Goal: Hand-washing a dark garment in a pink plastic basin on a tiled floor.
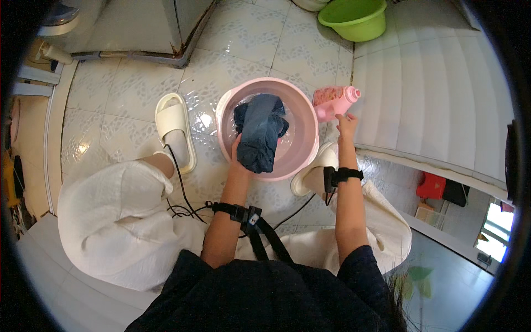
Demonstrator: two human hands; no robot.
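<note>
My left hand (238, 153) holds a bunched dark blue cloth (261, 133) from below, over the pink basin (224, 130). Most of those fingers are hidden under the fabric. Clear water shows in the basin around the cloth, whose far folds lie low inside it. Over to the right, my right hand (347, 125) has its fingers bent against the near side of a pink bottle (332, 103). The bottle is beside the basin's right rim, its narrow neck facing away to the right. How far the fingers reach round it is partly hidden.
A white slipper (176, 124) on my foot is left of the basin, another (310, 171) at its right. The tiled floor (238, 36) looks wet. Farther off stands a green basin (357, 21). A white panel (420, 94) borders the right; black cables (182, 191) hang near my left knee.
</note>
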